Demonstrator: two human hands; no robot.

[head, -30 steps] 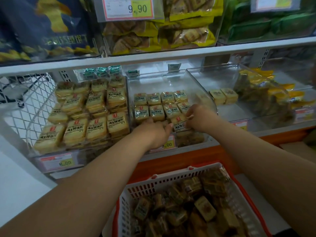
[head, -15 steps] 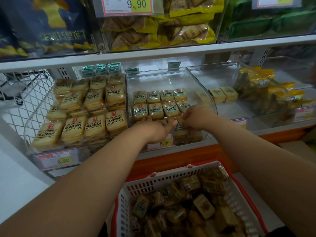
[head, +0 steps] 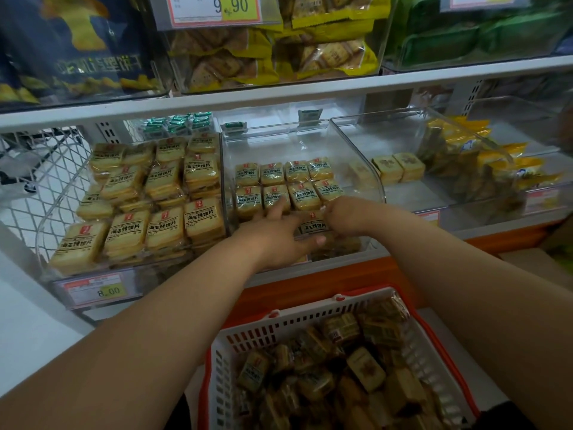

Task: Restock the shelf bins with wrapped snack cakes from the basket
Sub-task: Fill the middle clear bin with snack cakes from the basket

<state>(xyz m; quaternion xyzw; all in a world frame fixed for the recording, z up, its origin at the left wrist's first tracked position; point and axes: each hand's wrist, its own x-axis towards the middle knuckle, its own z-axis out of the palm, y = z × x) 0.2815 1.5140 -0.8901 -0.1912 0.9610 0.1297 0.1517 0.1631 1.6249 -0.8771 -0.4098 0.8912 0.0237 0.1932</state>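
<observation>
The left hand point(head: 280, 240) lay flat and spread over the front row of the clear middle bin point(head: 373, 169), fingers straight, its index finger reaching up onto a wrapped cake in the row behind and its thumb stretched rightward along the lower edge of the front snack cake point(head: 313, 226). The right hand point(head: 347, 217), just right of that cake, had its fingers curled down onto the cake's right edge; whether they pinched the wrapper or only pressed it could not be told. The cake sat between the two hands, touching both, label up, its printed line running left to right and slightly uphill toward the right hand. It looked nearly square, so no long axis stood out. Beyond the fingertips, two neat rows of matching cakes filled the back of the bin. Below both forearms, the white basket point(head: 310, 318) with a red rim held a loose heap of wrapped cakes.
</observation>
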